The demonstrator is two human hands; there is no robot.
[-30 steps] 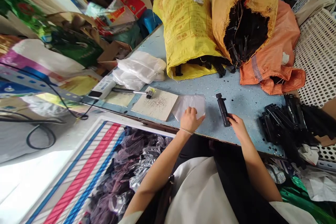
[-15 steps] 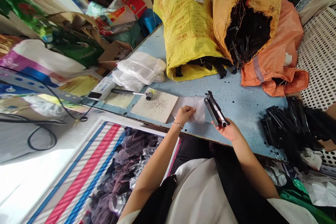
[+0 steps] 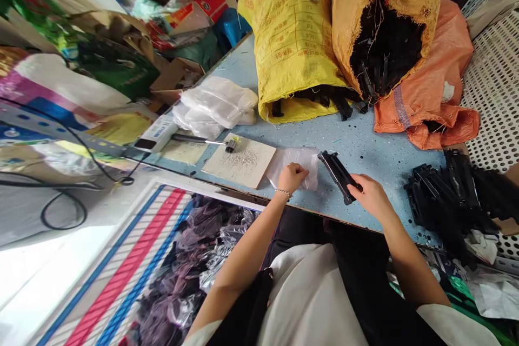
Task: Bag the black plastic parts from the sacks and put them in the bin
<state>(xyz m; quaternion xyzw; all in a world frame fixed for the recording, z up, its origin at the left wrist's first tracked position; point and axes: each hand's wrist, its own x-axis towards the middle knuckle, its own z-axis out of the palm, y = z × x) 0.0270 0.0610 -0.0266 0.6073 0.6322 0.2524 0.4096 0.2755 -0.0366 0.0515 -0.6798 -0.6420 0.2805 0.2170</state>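
My right hand [image 3: 373, 194] grips the near end of a long, narrow black plastic part [image 3: 337, 172], whose exact kind I cannot tell. The part slants up and left over the blue tabletop. My left hand [image 3: 293, 177], with a bracelet at the wrist, is closed, its fingertips pinched together over a clear plastic bag [image 3: 278, 165] lying flat. Whether the fingers hold the bag's film or something small is hidden. Just left of the bag lies a beige board [image 3: 259, 159] scattered with small specks, and a hammer's head [image 3: 231, 146] rests on its upper edge.
Yellow [image 3: 295, 32], orange [image 3: 340, 21] and red-orange sacks [image 3: 425, 102] stand at the back; black parts show in the openings. Similar black parts [image 3: 438, 189] are heaped at right. White plastic bags [image 3: 219, 102] and a white box [image 3: 162, 132] sit left. A striped bag [image 3: 125, 259] stands below.
The black part has turned over in my right hand, which now grips it from the right side with the palm downward. My left hand has shifted slightly right over the clear bag.
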